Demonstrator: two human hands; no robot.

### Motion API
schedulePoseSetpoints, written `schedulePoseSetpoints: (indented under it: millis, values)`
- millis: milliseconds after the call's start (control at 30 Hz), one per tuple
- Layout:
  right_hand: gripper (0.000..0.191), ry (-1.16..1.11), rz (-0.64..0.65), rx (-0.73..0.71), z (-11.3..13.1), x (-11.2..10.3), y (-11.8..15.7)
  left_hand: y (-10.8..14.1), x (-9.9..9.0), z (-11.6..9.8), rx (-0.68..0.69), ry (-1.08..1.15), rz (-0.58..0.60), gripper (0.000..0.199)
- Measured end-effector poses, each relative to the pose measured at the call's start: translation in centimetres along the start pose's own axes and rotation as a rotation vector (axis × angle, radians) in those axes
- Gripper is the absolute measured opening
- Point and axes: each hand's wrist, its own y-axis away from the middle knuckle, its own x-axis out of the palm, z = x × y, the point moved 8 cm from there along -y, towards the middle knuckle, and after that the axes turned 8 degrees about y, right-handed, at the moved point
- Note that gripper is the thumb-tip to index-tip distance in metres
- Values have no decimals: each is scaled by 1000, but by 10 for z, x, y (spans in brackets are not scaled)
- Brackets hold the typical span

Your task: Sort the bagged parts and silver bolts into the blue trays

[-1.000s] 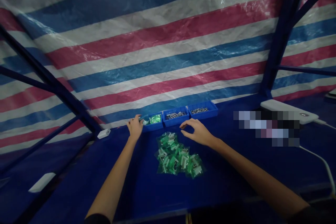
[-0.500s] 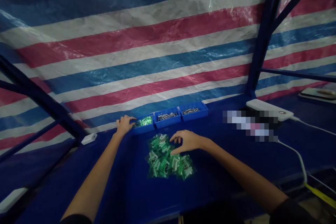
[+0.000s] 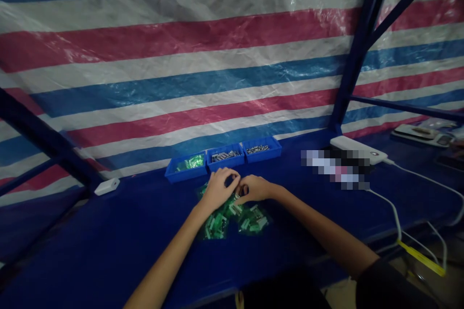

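My left hand (image 3: 221, 187) and my right hand (image 3: 256, 188) meet at the fingertips over a pile of small green clear bags (image 3: 216, 226) with pale parts in them. Fingers of both hands are bent and pinched together; whatever lies between them is hidden. Behind the hands stand three blue bins in a row. Green bags (image 3: 195, 161) lie in the left bin (image 3: 186, 175), silvery tube-like pieces (image 3: 225, 155) in the middle bin (image 3: 226, 161), and small metal pieces (image 3: 258, 149) in the right bin (image 3: 264, 155).
The blue table (image 3: 152, 231) backs onto a striped plastic sheet (image 3: 203, 82). A white power bank (image 3: 357, 148) with a cable sits at the right, beside a pixelated patch. At the left is a white adapter (image 3: 107, 186). Blue frame posts (image 3: 350, 72) rise at both sides.
My left hand has come from the left bin, right and nearer, to meet my right hand over the pile. My right hand stays over the pile, its fingers now closed. The view has shifted slightly.
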Motion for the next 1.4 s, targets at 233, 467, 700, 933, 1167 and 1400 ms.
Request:
schedulePoseSetpoints:
  millis: [233, 467, 700, 933, 1167, 1400]
  values:
    - [25, -150, -166, 16, -9, -20, 1, 19, 15, 18, -146, 124, 103, 31]
    - [27, -589, -371, 26, -8, -37, 1, 21, 13, 22, -274, 452, -134, 27]
    - [38, -686, -399, 13, -7, -37, 1, 27, 4, 30, -346, 673, -302, 27]
    - [42, -642, -482, 46, -11, -47, 6, 29, -24, 17, -191, 439, -487, 25]
    - [24, -419, -561, -94, 2, -52, 12, 27, -18, 9, -2, 139, -365, 17]
    - [25, -484, -625, -167, 13, -61, 17, 32, -27, -4, 92, 21, -410, 14]
